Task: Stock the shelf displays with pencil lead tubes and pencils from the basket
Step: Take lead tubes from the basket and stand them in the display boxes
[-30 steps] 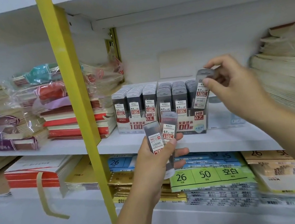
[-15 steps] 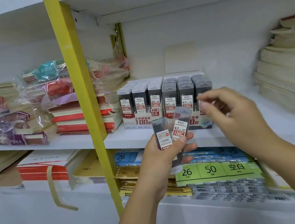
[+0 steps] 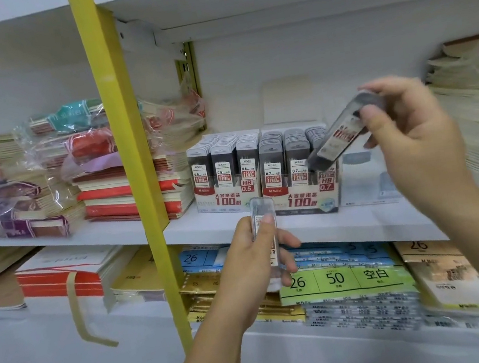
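A pencil lead tube (image 3: 346, 128) is pinched slantwise in the right hand (image 3: 414, 133), just above the 0.7 HB display box (image 3: 303, 199). One spare tube (image 3: 265, 227) is gripped upright by the left hand (image 3: 254, 261). If tilted in carelessly, the packed rows could be jammed or toppled. No basket is seen.

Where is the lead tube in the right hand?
The right hand holds the lead tube tilted, right of centre, above the 0.7 display box.
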Action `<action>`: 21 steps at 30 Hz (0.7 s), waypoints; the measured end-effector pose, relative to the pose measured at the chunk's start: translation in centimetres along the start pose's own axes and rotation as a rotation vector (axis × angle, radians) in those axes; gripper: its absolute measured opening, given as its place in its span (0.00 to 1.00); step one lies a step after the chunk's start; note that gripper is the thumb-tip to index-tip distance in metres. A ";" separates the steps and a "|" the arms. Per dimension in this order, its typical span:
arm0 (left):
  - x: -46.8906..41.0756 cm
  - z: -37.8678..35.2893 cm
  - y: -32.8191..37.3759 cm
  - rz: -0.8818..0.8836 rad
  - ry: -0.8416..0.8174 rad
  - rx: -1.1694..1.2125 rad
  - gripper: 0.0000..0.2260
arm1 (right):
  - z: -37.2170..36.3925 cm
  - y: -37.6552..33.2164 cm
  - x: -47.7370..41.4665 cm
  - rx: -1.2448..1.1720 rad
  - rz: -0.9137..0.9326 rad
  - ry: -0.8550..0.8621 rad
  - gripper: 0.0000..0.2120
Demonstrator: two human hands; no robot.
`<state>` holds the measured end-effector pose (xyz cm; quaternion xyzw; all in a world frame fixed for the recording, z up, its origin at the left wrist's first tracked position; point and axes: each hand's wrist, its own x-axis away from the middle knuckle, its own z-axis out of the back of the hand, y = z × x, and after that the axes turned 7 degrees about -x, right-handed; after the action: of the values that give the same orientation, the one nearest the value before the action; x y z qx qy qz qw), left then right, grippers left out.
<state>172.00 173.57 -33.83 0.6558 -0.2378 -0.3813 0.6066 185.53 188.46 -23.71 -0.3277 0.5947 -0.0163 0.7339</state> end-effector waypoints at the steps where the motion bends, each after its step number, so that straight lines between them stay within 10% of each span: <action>1: -0.1 0.1 0.0 0.008 0.005 0.010 0.10 | 0.2 0.0 -0.4 0.039 0.048 0.008 0.14; 21: 0.0 0.7 -0.5 -0.028 0.045 -0.080 0.07 | -0.7 4.0 -2.2 0.356 0.005 -0.116 0.15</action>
<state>171.34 173.23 -34.29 0.6425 -0.1995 -0.3840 0.6324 182.81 192.24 -23.88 -0.1915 0.5401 -0.1005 0.8133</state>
